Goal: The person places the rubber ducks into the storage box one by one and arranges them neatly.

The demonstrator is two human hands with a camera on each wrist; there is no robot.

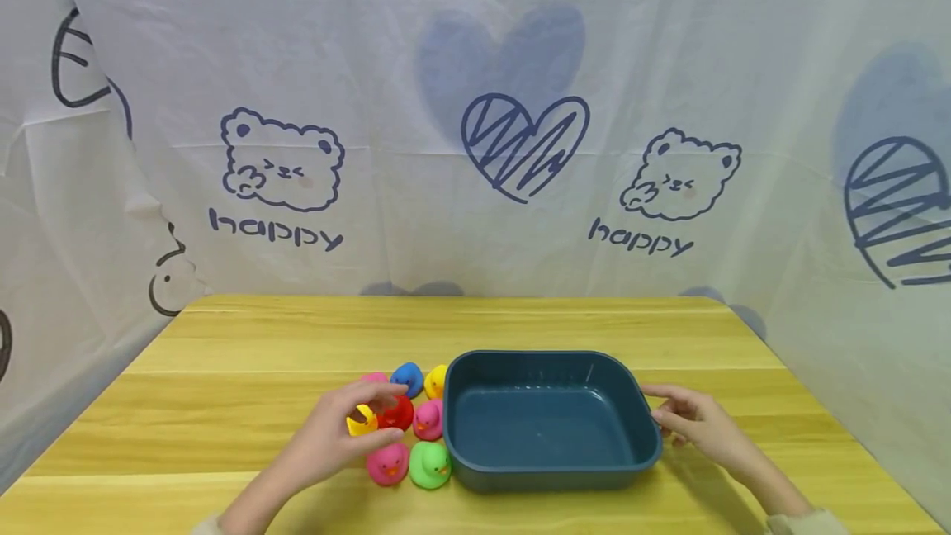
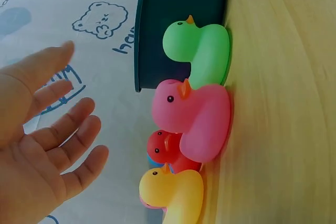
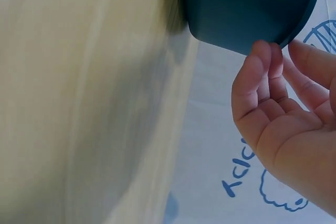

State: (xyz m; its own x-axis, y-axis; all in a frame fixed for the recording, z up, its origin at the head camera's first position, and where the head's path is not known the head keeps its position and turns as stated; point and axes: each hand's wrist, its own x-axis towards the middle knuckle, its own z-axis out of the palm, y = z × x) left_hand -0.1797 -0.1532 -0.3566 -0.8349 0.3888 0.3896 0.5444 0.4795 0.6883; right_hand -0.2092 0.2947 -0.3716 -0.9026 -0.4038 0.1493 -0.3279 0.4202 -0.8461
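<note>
A dark blue-green plastic bin stands on the table, its inside bare. Against its left side sits a cluster of rubber ducks: a green duck, a front pink duck, a red duck, a yellow duck, a blue duck and more pink and yellow ones. My left hand hovers over the cluster's left side, fingers spread and holding nothing, as the left wrist view shows. At the bin's right end, my right hand has loosely bent fingers, their fingertips right at the rim.
The wooden table extends to both sides and behind the bin. A white cloth printed with hearts and bears hangs along the back and sides.
</note>
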